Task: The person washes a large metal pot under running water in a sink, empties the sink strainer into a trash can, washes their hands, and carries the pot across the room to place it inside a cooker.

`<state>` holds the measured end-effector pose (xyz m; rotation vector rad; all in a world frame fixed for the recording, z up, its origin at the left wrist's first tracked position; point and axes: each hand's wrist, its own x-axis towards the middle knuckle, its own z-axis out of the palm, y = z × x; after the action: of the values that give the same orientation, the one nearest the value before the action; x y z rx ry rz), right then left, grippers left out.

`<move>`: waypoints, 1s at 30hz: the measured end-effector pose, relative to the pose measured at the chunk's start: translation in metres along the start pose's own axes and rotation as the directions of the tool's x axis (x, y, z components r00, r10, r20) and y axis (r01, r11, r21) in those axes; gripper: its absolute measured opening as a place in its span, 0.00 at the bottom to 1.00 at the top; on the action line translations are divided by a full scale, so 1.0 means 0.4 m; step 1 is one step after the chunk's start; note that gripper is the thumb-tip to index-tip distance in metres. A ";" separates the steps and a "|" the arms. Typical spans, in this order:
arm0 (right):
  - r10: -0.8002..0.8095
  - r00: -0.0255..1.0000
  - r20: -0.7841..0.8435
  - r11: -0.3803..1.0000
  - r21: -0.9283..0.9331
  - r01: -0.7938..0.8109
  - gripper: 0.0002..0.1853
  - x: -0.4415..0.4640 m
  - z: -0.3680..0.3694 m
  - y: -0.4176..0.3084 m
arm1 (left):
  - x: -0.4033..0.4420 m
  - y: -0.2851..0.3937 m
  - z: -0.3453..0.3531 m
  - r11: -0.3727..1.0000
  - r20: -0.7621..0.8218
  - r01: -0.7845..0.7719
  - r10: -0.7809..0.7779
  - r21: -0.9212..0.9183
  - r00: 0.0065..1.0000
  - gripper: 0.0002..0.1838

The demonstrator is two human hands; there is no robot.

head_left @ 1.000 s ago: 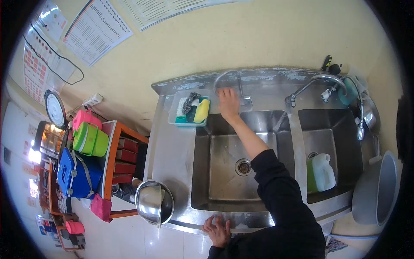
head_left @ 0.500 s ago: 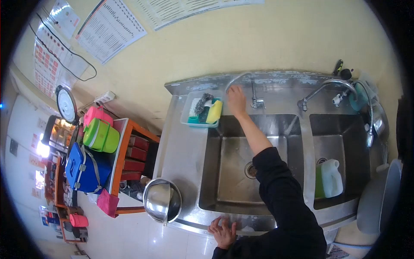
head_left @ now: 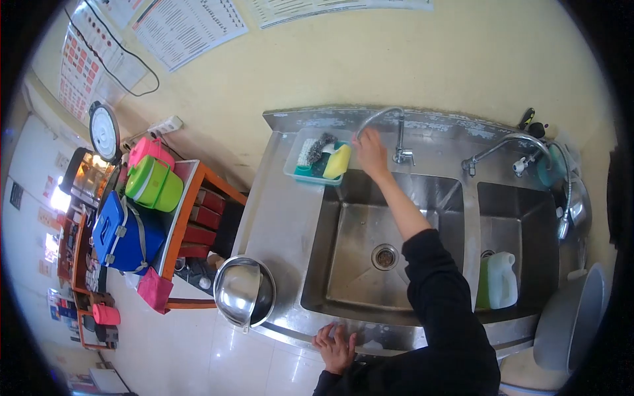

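Observation:
My right hand (head_left: 373, 155) reaches over the large sink basin (head_left: 350, 247), its fingers closed around the end of the curved faucet spout (head_left: 383, 112). Part of the spout tip is hidden by the fingers. Just left of it stands a clear plastic container (head_left: 290, 162) holding a yellow sponge (head_left: 337, 162), a grey scouring pad (head_left: 322, 146) and a white-and-green scrubber (head_left: 306, 153). On the steel front edge of the sink, my left hand (head_left: 335, 348) rests with its fingers apart and nothing in it.
Steel bowls (head_left: 244, 294) sit at the counter's left front corner. In the smaller right basin (head_left: 522, 211) stands a jug of green liquid (head_left: 500, 280). A second faucet (head_left: 505, 140) arches above it. A large grey basin (head_left: 571, 323) leans at the right. Coolers (head_left: 132, 234) fill a table at left.
The view has shifted a little, so the sink and counter appear slightly displaced. My right hand stays at the spout, and my left hand remains on the front edge.

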<state>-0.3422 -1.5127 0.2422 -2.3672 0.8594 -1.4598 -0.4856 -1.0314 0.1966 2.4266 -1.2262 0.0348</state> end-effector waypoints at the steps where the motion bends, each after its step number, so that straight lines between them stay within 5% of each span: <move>1: 0.011 1.000 0.013 1.000 -0.011 -0.011 0.09 -0.015 -0.013 -0.017 | -0.002 -0.004 0.003 1.000 -0.006 -0.005 0.005 -0.003 1.000 0.21; 7: 0.126 0.990 0.057 0.981 0.141 -0.133 0.14 -0.113 -0.130 -0.119 | -0.018 -0.031 0.018 0.996 -0.032 -0.075 0.073 -0.054 0.997 0.20; 11: 0.137 0.986 -0.091 0.982 0.141 -0.124 0.20 -0.161 -0.162 -0.147 | -0.014 -0.040 0.020 0.994 -0.055 -0.091 0.087 -0.062 0.995 0.20; 15: 0.271 0.947 -0.175 0.910 0.369 -0.192 0.22 -0.204 -0.166 -0.169 | -0.004 -0.039 0.003 0.991 -0.026 -0.108 0.106 -0.079 0.994 0.20; 17: 0.469 0.866 -0.176 0.770 0.561 -0.303 0.22 -0.257 -0.101 -0.133 | 0.003 -0.039 -0.003 0.984 -0.019 -0.143 0.141 -0.110 0.990 0.21; 19: 0.807 0.540 0.239 0.256 0.683 -0.684 0.20 -0.294 -0.042 -0.079 | 0.008 -0.044 -0.012 0.965 -0.008 -0.188 0.190 -0.181 0.982 0.20; 20: 0.826 0.362 0.431 -0.055 0.702 -0.710 0.20 -0.306 -0.020 -0.057 | 0.005 -0.061 -0.018 0.929 0.009 -0.250 0.263 -0.274 0.965 0.18; 21: 0.789 0.160 0.593 -0.361 0.658 -0.661 0.20 -0.318 0.001 -0.035 | 0.005 -0.084 -0.026 0.880 0.020 -0.304 0.334 -0.364 0.942 0.17; 23: 0.516 -0.016 0.856 -0.827 0.493 -0.271 0.23 -0.321 0.027 -0.011 | 0.009 -0.142 -0.053 0.763 0.061 -0.345 0.447 -0.547 0.893 0.14; 25: 0.599 0.126 0.791 -0.772 0.612 -0.173 0.22 -0.267 0.041 0.021 | 0.036 -0.221 -0.087 0.627 0.103 -0.315 0.538 -0.712 0.836 0.12; 29: 0.712 0.293 0.638 -0.676 0.735 0.040 0.22 -0.268 0.112 0.032 | 0.152 -0.324 -0.196 0.637 0.223 -0.239 0.556 -0.733 0.801 0.12; 30: 0.728 0.301 0.616 -0.619 0.780 -0.098 0.19 -0.280 0.132 0.028 | 0.173 -0.323 -0.216 0.635 0.251 -0.154 0.500 -0.757 0.829 0.12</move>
<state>-0.3374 -1.4615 0.1291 0.1035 0.4747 -1.0876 -0.3290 -0.9843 0.2439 1.5157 -1.5082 -0.7931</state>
